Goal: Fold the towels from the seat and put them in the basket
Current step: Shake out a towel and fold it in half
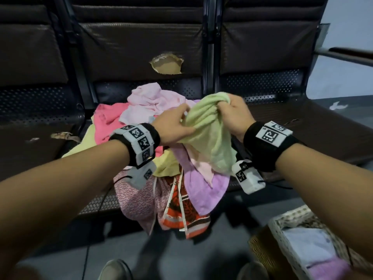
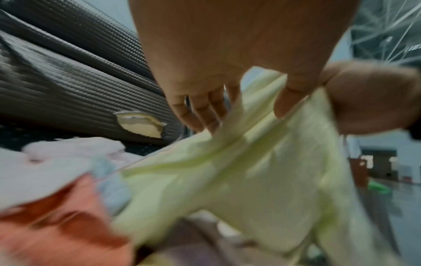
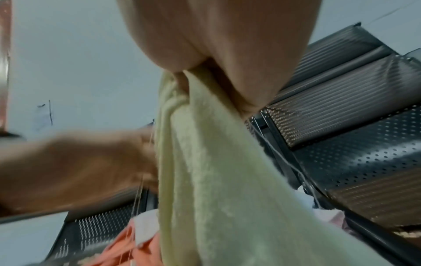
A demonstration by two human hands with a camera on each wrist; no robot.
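Note:
A pale green towel (image 1: 210,138) hangs bunched above a heap of pink, coral, yellow and lilac towels (image 1: 145,106) on the dark perforated seat (image 1: 96,205). My right hand (image 1: 232,116) grips the towel's bunched top in a fist; the wrist view shows the green towel (image 3: 216,180) falling from my closed right hand (image 3: 182,81). My left hand (image 1: 177,122) holds the towel's left side, thumb over the cloth. Seen from the left wrist, my left hand (image 2: 241,108) pinches a fold of the green towel (image 2: 239,171) between thumb and fingers. The wicker basket (image 1: 262,249) stands at the lower right.
The basket holds folded white and lilac towels (image 1: 314,257). Patterned cloths (image 1: 177,209) hang over the seat's front edge. The backrest has a torn hole (image 1: 166,64). A metal armrest (image 1: 347,53) runs along the right. My shoes (image 1: 115,269) are on the grey floor.

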